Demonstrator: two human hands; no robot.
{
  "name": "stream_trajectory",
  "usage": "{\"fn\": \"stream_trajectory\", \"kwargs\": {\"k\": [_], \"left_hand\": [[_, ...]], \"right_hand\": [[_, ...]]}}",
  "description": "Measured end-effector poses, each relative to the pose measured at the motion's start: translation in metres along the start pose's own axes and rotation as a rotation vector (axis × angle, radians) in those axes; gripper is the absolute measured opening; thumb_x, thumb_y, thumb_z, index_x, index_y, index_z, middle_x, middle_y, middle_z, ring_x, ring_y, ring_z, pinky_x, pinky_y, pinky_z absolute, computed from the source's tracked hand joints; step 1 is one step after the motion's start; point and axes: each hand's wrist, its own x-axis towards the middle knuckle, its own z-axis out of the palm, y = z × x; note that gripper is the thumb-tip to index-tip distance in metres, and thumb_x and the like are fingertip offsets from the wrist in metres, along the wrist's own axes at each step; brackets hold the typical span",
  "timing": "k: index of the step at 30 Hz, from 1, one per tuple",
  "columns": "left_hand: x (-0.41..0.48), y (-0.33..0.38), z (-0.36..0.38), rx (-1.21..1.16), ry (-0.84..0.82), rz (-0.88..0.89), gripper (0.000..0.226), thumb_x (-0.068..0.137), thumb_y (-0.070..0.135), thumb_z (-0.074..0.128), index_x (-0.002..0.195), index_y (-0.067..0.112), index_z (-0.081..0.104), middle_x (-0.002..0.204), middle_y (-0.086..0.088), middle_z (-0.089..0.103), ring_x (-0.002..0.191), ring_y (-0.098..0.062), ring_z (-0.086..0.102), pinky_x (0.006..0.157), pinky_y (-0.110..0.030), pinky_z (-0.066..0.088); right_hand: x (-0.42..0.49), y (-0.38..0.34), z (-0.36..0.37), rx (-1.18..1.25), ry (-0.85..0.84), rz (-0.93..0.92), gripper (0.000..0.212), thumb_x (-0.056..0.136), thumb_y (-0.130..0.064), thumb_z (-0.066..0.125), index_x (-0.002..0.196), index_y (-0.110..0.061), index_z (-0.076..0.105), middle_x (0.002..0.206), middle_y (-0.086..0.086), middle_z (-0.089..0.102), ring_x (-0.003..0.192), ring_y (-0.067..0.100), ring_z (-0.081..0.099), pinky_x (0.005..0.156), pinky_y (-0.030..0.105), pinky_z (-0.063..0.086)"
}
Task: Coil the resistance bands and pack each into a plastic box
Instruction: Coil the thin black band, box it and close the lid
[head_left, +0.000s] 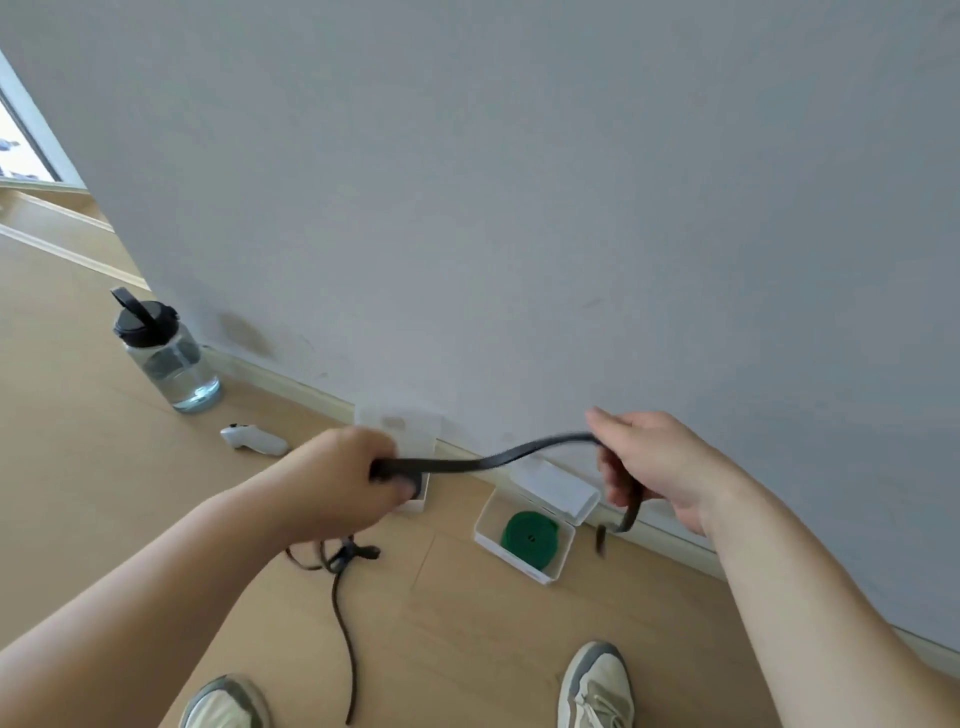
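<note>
A black resistance band stretches in the air between my hands. My left hand grips one part of it in a fist, and the rest hangs down to the floor in a loose tangle. My right hand pinches the band further along, its end dangling below the palm. On the floor by the wall an open white plastic box holds a coiled green band. A second open white box is partly hidden behind my left hand.
A clear water bottle with a black lid stands by the wall corner at left. A white controller lies on the wooden floor near it. My two shoes show at the bottom edge. The grey wall fills the upper view.
</note>
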Motion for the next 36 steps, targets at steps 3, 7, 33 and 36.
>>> {"fn": "stream_trajectory", "kwargs": {"k": [3, 7, 33, 36], "left_hand": [[-0.014, 0.039, -0.016, -0.399, 0.111, 0.217, 0.005, 0.091, 0.024, 0.068, 0.089, 0.029, 0.067, 0.058, 0.013, 0.052, 0.049, -0.004, 0.045, 0.049, -0.013, 0.04], [-0.025, 0.065, -0.022, -0.499, 0.182, 0.404, 0.026, 0.088, 0.003, 0.064, 0.097, 0.027, 0.07, 0.064, 0.009, 0.059, 0.054, -0.007, 0.049, 0.054, -0.017, 0.043], [-0.02, 0.055, -0.007, -0.5, 0.216, 0.415, 0.041, 0.082, 0.0, 0.057, 0.115, 0.021, 0.048, 0.094, 0.005, 0.068, 0.084, -0.014, 0.068, 0.071, -0.033, 0.057], [0.001, 0.036, 0.001, -0.205, 0.14, 0.287, 0.038, 0.085, 0.006, 0.054, 0.114, 0.029, 0.05, 0.098, 0.008, 0.06, 0.079, -0.009, 0.06, 0.065, -0.028, 0.052]], "right_hand": [[-0.001, -0.002, 0.014, -0.287, 0.03, -0.071, 0.059, 0.101, -0.064, 0.042, 0.077, -0.012, 0.057, 0.079, 0.002, 0.063, 0.077, 0.025, 0.06, 0.073, 0.034, 0.031], [-0.023, -0.042, 0.048, 0.106, -0.111, -0.375, 0.063, 0.099, -0.073, 0.033, 0.117, -0.027, 0.073, 0.112, -0.009, 0.078, 0.118, 0.009, 0.067, 0.111, 0.041, 0.043], [-0.037, -0.041, 0.079, 0.015, -0.176, -0.36, 0.077, 0.101, -0.069, 0.032, 0.068, -0.009, 0.067, 0.057, -0.004, 0.065, 0.064, 0.023, 0.07, 0.088, 0.041, 0.058], [-0.035, -0.045, 0.074, 0.118, -0.033, -0.401, 0.063, 0.096, -0.049, 0.065, 0.058, -0.002, 0.047, 0.048, 0.004, 0.035, 0.046, 0.024, 0.04, 0.064, 0.042, 0.052]]}}
